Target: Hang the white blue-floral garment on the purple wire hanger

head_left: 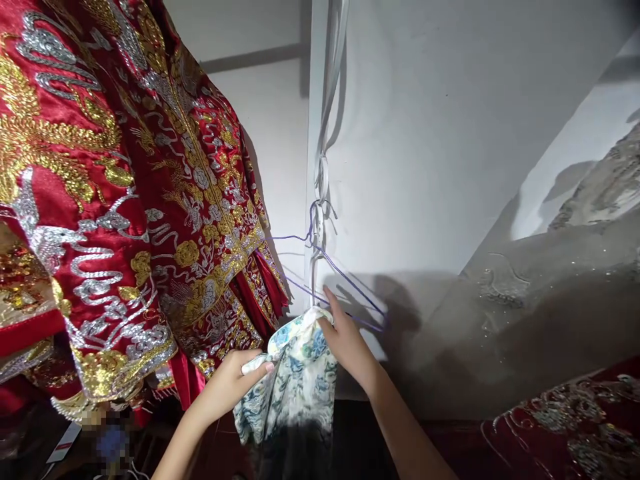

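A white garment with a blue and green floral pattern point(305, 373) hangs in front of me; its exact kind cannot be made out. On its upper left edge, my left hand point(243, 380) is closed, thumb on top of the cloth. My right hand point(347, 340) grips the bunched top edge, with the index finger pointing up. Just above the cloth, a purple wire hanger point(353, 280) hangs by its hook from a knotted white strap point(321, 177). The strap's lower end runs down to the garment's top, where my right fingers partly cover it.
Red jackets with gold and silver embroidery point(190, 187) fill the left side, close to my left arm. Behind the hanger stands a white wall point(410, 133). Sheer beaded fabric point(505, 287) hangs at the right, above dark red embroidered cloth point(575, 427).
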### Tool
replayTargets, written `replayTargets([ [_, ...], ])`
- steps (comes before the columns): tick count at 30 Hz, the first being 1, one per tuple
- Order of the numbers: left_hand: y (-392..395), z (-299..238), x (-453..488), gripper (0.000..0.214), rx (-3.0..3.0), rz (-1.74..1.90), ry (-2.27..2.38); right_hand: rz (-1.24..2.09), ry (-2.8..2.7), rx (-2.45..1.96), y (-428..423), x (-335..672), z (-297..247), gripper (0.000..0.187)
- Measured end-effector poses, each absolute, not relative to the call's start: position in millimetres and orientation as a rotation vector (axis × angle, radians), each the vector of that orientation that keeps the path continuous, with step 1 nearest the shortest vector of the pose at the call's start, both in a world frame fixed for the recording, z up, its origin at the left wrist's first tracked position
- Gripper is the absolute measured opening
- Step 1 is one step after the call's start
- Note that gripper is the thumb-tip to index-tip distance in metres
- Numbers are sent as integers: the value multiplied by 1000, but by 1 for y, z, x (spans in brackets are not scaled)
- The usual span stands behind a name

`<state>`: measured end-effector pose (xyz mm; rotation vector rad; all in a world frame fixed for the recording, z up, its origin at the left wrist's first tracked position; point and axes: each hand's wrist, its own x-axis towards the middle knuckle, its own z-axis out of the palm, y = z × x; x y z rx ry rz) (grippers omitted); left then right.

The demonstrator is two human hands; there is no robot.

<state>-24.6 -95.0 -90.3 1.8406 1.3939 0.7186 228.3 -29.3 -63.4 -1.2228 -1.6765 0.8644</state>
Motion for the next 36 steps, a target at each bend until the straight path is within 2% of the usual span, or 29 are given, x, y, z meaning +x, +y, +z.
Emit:
replayTargets([
  [4,-86,-82,-42,46,1924,563,1410,683,-1628,-1289,-2,257,-90,33],
  [8,-72,-69,-57,43,1936,492,1489,429,-1593,-1411,1,294,-83,19],
  [10,-61,-57,-61,30,1938,607,1439,366,-1596,-1422,-4,305,-72,15],
  [12,-49,-43,-62,20,1943,786,1409,309,-1561,-1429,-9,310,-59,19],
  [16,-27,-22,-49,16,1942,1168,1422,242,-1482,-1462,-10,311,-45,26],
  [21,-12,-11,-14,26,1889,1424,1219,471,-1585,-1391,-7,311,-46,22],
  [23,-7,-4,-6,40,1931,1425,1233,545,-1650,-1326,-10,312,-47,18],
  [25,-2,3,-3,44,2051,1364,1289,545,-1642,-1274,-14,319,-48,17],
  [26,-1,7,-4,43,2111,1324,1312,516,-1594,-1252,-15,325,-47,27],
  [29,-3,16,-10,36,2191,1240,1350,350,-1390,-1229,-11,358,-39,78],
  [30,-5,19,-12,35,2184,1213,1349,321,-1366,-1234,-7,371,-35,84],
  [31,-8,21,-13,34,2169,1186,1343,331,-1381,-1239,-2,384,-31,82],
  [34,-15,24,-16,30,2094,1192,1330,560,-1605,-1230,15,420,-20,45],
  [36,-15,23,-17,26,2040,1272,1343,642,-1724,-1195,21,437,-16,40],
])
